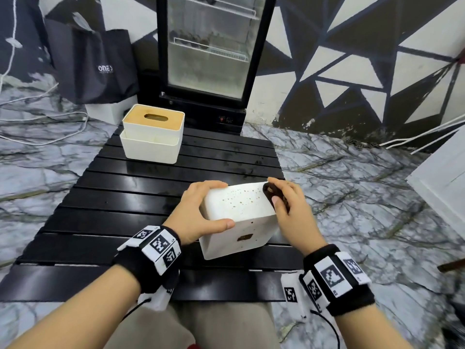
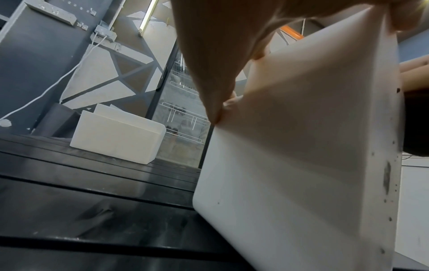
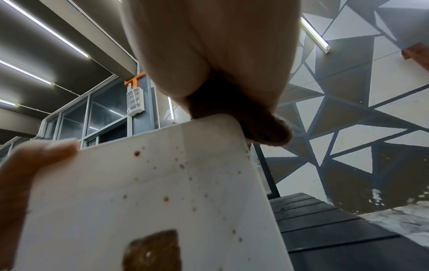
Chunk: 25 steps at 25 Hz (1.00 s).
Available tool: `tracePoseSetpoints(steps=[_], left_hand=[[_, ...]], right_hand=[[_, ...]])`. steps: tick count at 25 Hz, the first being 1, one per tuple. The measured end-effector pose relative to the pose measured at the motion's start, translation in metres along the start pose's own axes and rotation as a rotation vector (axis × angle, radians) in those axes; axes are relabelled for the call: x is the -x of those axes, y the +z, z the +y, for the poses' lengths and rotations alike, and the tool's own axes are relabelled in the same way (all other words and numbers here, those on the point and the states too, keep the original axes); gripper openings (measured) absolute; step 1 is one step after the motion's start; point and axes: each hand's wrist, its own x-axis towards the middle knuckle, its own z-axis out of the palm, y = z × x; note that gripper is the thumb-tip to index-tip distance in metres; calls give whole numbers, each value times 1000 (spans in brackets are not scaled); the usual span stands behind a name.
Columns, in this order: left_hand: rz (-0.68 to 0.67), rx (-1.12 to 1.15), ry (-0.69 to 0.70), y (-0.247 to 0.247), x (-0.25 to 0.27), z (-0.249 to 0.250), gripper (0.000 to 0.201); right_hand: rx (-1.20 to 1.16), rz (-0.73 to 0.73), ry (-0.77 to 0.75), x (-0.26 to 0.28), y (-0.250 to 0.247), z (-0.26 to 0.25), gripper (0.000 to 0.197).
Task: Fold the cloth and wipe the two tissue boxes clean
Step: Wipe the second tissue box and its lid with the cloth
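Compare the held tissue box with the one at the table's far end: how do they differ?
The near box is gripped by the left hand, tilted, with brown spots and a smear; the right hand presses a dark cloth on it. The far box sits upright on the table, untouched, wooden lid up, no stains visible. Both are white.

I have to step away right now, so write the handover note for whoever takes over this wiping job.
Left hand: grips the near tissue box by its left end, holding it tipped over the black slatted table.
Right hand: pinches the bunched brown cloth against the box's far right corner.
Second tissue box, with its wooden lid, stands at the table's far left, untouched.
Done: cloth gathered, wiping begun at that corner.
Left: brown specks on top and a brown smear on the near face remain; finish this box, then wipe the second.
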Motion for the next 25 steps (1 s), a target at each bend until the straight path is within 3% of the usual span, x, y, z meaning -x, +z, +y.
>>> tracePoseSetpoints(steps=[3, 7, 10, 14, 17, 20, 25], left_hand=[[-3, 2, -1, 1, 0, 1, 66], [28, 3, 4, 3, 1, 3, 65], [19, 12, -5, 3, 2, 4, 65], [5, 32, -11, 3, 3, 6, 67], [9, 37, -15, 5, 4, 6, 67], [10, 23, -17, 5, 3, 7, 67], [-7, 38, -20, 3, 4, 8, 67]], right_hand=[[104, -38, 32, -20, 0, -1, 39], [371, -37, -93, -16, 17, -12, 41], [345, -44, -183, 1, 16, -9, 43], [232, -76, -125, -10, 5, -3, 40], [338, -57, -79, -20, 13, -11, 41], [427, -5, -163, -11, 22, -16, 40], [271, -74, -194, 0, 8, -4, 42]])
